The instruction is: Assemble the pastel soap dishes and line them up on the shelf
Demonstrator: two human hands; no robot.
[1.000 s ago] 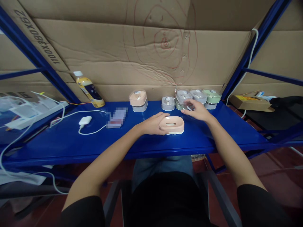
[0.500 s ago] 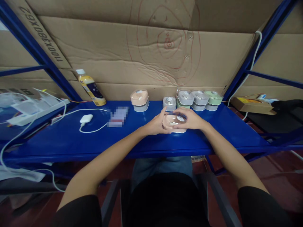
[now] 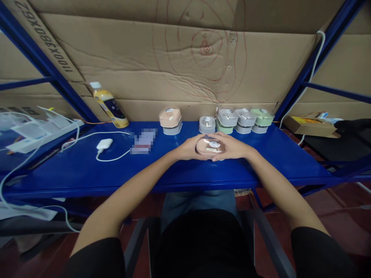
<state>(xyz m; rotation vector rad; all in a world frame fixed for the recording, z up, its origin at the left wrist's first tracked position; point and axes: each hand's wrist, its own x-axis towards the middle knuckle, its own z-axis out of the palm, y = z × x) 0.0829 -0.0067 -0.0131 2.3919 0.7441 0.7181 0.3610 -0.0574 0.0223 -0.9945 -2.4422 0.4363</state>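
Observation:
A peach oval box (image 3: 210,146) with a clear lid rests on the blue shelf (image 3: 174,166) in front of me. My left hand (image 3: 187,149) wraps its left end and my right hand (image 3: 233,147) wraps its right end, both with fingers curled on it. Behind it stand a grey box (image 3: 206,124), a peach box on a grey one (image 3: 170,120), and a row of grey and green boxes (image 3: 245,119) against the cardboard wall.
A yellow drink bottle (image 3: 109,105) leans at the back left. A white charger with its cable (image 3: 104,144) and a blurred flat item (image 3: 143,140) lie left of centre. Blue rack posts (image 3: 307,61) flank the shelf; a cardboard box (image 3: 308,125) sits far right.
My right hand came back from the row of boxes with a clear lid and set it on the peach box. Both hands have now closed round the box.

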